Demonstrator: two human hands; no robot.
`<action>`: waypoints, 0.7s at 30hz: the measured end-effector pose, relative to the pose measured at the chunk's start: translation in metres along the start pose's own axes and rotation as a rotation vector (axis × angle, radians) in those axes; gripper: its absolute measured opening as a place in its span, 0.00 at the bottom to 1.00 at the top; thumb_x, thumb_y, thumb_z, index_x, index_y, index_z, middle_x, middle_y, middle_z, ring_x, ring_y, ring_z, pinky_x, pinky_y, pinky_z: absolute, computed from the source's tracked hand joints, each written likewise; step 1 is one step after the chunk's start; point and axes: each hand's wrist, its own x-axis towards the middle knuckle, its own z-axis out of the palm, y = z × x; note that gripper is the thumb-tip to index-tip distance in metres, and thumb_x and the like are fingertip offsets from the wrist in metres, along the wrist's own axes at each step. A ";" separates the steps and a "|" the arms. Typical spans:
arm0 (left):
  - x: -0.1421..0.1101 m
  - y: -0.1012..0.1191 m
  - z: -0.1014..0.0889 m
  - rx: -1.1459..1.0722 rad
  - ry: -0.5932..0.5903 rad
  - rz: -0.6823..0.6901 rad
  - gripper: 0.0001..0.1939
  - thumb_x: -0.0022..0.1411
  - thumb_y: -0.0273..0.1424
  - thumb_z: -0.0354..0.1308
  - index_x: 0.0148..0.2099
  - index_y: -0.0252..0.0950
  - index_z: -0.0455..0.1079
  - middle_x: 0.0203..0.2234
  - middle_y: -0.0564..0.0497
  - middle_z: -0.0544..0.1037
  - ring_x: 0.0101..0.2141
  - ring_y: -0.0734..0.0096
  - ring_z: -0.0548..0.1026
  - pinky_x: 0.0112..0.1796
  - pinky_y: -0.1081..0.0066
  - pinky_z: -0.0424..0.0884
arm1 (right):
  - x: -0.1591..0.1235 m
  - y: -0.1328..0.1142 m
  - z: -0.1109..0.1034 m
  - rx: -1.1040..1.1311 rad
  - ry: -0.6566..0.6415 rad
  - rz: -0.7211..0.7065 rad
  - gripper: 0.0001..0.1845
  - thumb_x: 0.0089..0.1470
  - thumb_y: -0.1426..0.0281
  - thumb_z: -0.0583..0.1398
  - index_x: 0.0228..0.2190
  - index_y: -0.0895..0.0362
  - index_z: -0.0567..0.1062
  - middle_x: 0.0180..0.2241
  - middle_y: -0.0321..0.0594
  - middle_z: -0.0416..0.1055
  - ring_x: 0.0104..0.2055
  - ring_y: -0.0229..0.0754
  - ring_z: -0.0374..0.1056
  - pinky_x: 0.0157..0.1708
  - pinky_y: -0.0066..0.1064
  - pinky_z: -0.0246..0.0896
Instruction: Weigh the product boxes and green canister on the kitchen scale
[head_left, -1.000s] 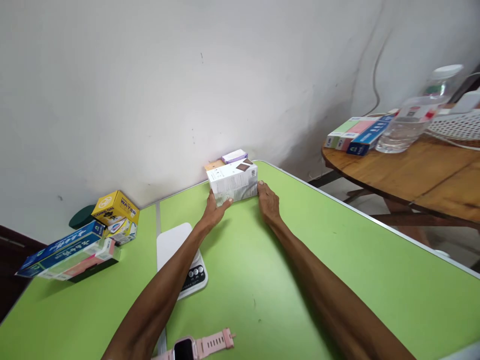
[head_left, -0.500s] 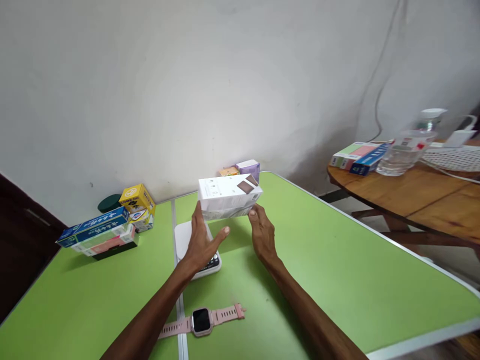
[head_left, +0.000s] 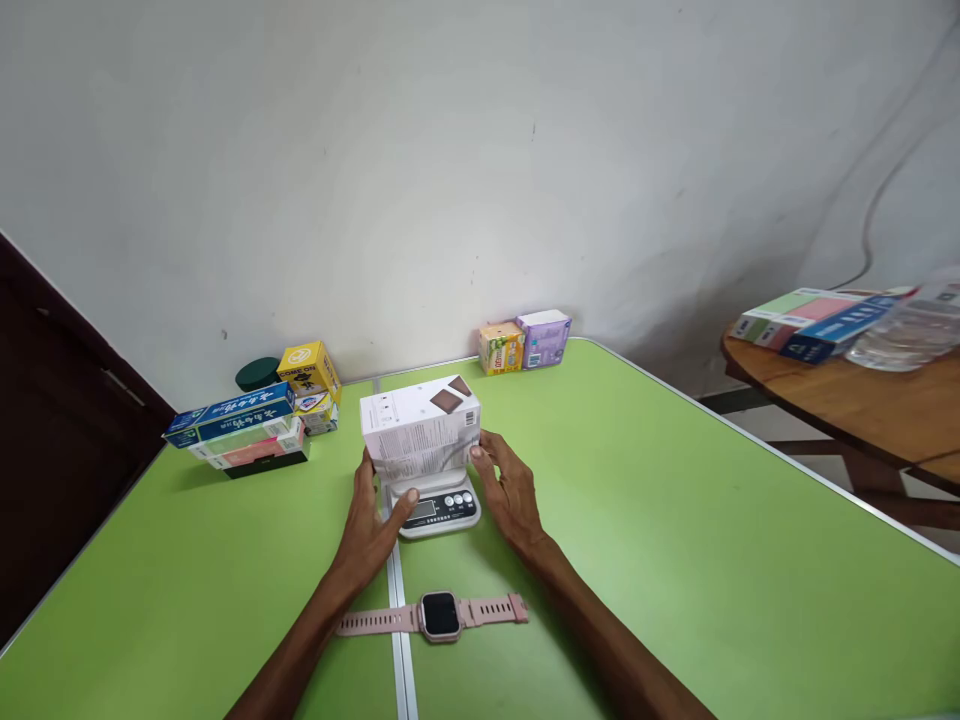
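Note:
A white printed box, with small brown pictures and a barcode on it, is at the kitchen scale, covering the scale's platform. Whether its full weight rests there I cannot tell. My left hand presses its fingers to the box's left side, its thumb stretched over the scale's display. On the other side, my right hand grips the box's right end, thumb on the near face. Closer to me, a pink-strapped smartwatch lies flat across the metal seam of the green table.
Stacked toothpaste-like boxes, a yellow box and a dark green lid stand at the left. An orange carton and a purple pack sit by the wall. A wooden table at right bears boxes and a clear bottle.
My hands have brought the box down and left, from the air to over the scale. The view has turned right, so the orange and purple packs show fully.

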 end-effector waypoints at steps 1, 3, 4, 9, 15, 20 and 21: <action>0.000 -0.001 -0.002 0.003 -0.006 0.000 0.47 0.65 0.53 0.62 0.77 0.45 0.48 0.74 0.39 0.56 0.72 0.46 0.58 0.70 0.46 0.55 | 0.000 0.002 -0.002 -0.007 -0.010 0.006 0.25 0.67 0.47 0.53 0.45 0.52 0.76 0.45 0.45 0.81 0.45 0.52 0.77 0.47 0.42 0.71; 0.003 -0.008 -0.006 -0.018 -0.007 0.002 0.45 0.67 0.55 0.60 0.77 0.46 0.49 0.74 0.41 0.57 0.72 0.48 0.58 0.70 0.47 0.55 | 0.003 0.008 -0.008 -0.011 0.004 0.047 0.27 0.68 0.45 0.50 0.45 0.52 0.77 0.44 0.45 0.81 0.46 0.52 0.76 0.48 0.43 0.70; 0.005 -0.013 -0.009 -0.043 0.008 -0.002 0.43 0.68 0.56 0.57 0.77 0.46 0.50 0.74 0.41 0.57 0.72 0.49 0.59 0.70 0.48 0.55 | 0.005 0.014 -0.010 -0.013 0.030 0.084 0.29 0.68 0.44 0.48 0.45 0.52 0.76 0.44 0.46 0.81 0.47 0.53 0.76 0.48 0.44 0.70; 0.023 -0.055 -0.022 -0.167 0.184 -0.128 0.43 0.68 0.63 0.48 0.72 0.40 0.57 0.68 0.34 0.66 0.63 0.48 0.73 0.65 0.47 0.66 | 0.013 0.045 -0.018 -0.027 0.078 0.232 0.37 0.64 0.36 0.47 0.40 0.54 0.75 0.41 0.50 0.81 0.45 0.55 0.77 0.46 0.46 0.70; 0.034 -0.075 -0.029 -0.223 0.245 -0.146 0.42 0.66 0.63 0.51 0.66 0.35 0.63 0.59 0.34 0.76 0.53 0.53 0.81 0.57 0.51 0.74 | 0.014 0.055 -0.019 -0.025 0.081 0.247 0.38 0.61 0.33 0.48 0.37 0.54 0.74 0.39 0.49 0.81 0.41 0.53 0.77 0.46 0.45 0.69; 0.026 -0.068 -0.027 -0.173 0.220 -0.143 0.45 0.65 0.66 0.49 0.68 0.35 0.62 0.61 0.33 0.75 0.55 0.50 0.79 0.60 0.49 0.70 | 0.012 0.053 -0.021 -0.031 0.070 0.238 0.38 0.61 0.34 0.47 0.37 0.54 0.76 0.38 0.49 0.81 0.41 0.53 0.77 0.46 0.46 0.70; 0.024 -0.066 -0.026 -0.171 0.213 -0.148 0.47 0.65 0.66 0.49 0.69 0.34 0.61 0.62 0.32 0.74 0.56 0.49 0.78 0.61 0.49 0.69 | 0.012 0.053 -0.020 -0.038 0.073 0.227 0.39 0.62 0.34 0.47 0.38 0.54 0.77 0.39 0.49 0.82 0.42 0.54 0.77 0.48 0.47 0.70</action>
